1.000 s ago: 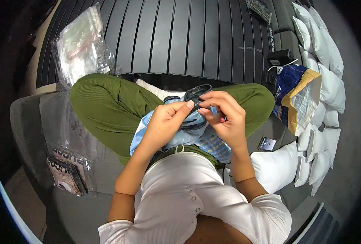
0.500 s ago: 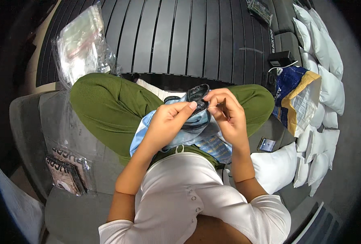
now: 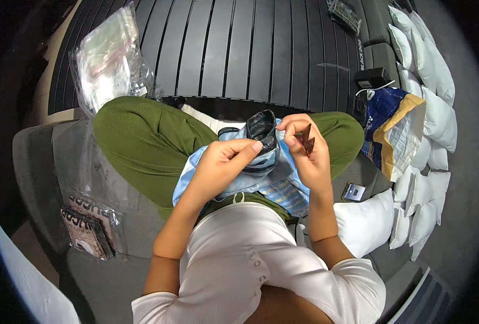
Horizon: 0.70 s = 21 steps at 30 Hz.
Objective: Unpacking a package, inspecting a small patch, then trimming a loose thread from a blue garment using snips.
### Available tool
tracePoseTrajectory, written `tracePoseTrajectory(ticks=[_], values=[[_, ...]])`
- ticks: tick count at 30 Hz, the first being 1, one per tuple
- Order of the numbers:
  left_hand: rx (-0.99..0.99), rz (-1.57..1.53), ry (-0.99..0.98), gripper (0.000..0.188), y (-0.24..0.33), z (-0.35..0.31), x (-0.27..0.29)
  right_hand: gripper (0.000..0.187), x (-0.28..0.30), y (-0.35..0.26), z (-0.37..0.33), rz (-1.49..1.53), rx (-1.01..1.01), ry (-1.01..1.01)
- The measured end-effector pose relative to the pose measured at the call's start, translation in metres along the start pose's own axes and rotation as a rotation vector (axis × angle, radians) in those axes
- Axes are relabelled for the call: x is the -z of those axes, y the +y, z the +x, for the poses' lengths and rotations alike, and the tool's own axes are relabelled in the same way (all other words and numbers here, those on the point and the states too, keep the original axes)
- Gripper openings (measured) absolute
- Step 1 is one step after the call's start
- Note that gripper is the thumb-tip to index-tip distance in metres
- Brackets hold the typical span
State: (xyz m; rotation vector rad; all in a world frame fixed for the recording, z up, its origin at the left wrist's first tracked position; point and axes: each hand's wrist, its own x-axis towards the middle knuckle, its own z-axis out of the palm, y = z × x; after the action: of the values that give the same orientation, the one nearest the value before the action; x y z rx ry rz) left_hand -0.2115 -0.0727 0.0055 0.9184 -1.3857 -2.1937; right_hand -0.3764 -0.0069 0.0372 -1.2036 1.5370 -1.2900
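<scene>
Across my crossed legs lies a light blue cloth piece (image 3: 286, 195) with yellowish print and a dark-edged, rolled opening (image 3: 262, 127). My left hand (image 3: 229, 161) pinches the near side of that dark edge between thumb and forefinger. To its right, my right hand (image 3: 309, 148) is closed with thumb and fingertips together, a little apart from the opening. A small dark brown pointed thing (image 3: 307, 139) sticks out of its fingers; its kind I cannot make out. What lies inside the opening is hidden in shadow.
Ahead stands a black slatted table (image 3: 212, 48), with clear plastic bags (image 3: 110, 65) at its left. Packaged items (image 3: 88, 232) lie on the sofa to my left. On the right are a blue and yellow sack (image 3: 388, 129), a small card-like thing (image 3: 353, 191) and white pillows (image 3: 364, 222).
My right hand has drawn slightly right and down, away from the dark edge. The opening now stands more upright and wider, and the brown pointed thing shows more. My left hand has barely moved.
</scene>
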Motion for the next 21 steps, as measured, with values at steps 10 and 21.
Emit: tracePoseTrajectory(ticks=[10, 21], values=[[0.013, -0.177, 0.004, 0.021, 0.018, -0.001, -0.006, 0.013, 0.000, -0.002, -0.001, 0.012, 0.005, -0.027], [0.190, -0.306, -0.198, 0.012, 0.011, 0.009, 0.001, 0.013, -0.001, -0.012, 0.000, -0.017, 0.035, -0.053]])
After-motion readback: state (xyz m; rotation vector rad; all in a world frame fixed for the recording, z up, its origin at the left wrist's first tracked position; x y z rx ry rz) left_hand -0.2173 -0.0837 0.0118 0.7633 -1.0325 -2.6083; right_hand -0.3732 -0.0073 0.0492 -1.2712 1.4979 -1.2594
